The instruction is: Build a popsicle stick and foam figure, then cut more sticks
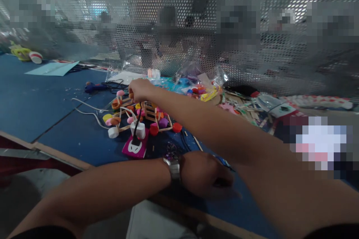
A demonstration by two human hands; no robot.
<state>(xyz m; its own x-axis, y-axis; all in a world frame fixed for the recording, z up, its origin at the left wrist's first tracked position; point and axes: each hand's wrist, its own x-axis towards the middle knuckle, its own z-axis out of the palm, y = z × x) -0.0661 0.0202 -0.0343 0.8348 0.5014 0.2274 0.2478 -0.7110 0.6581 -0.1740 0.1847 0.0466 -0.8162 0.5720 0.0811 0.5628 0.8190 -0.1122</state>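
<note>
My forearms cross. My right hand reaches to the far left over small stick models with coloured round pieces. Its fingers are curled down and what they grip, if anything, is hidden. My left hand, with a metal-strap watch at the wrist, lies near the table's front edge, fingers curled in and partly blurred. I cannot make out anything in them. Between the arms is a magenta power socket with a white plug adapter and a black plug in it.
A blue glue gun-like tool lies behind the models. Loose sticks, plastic bags and coloured bits pile up at the right back. White cable loops at left. A perforated metal screen stands behind, people beyond it.
</note>
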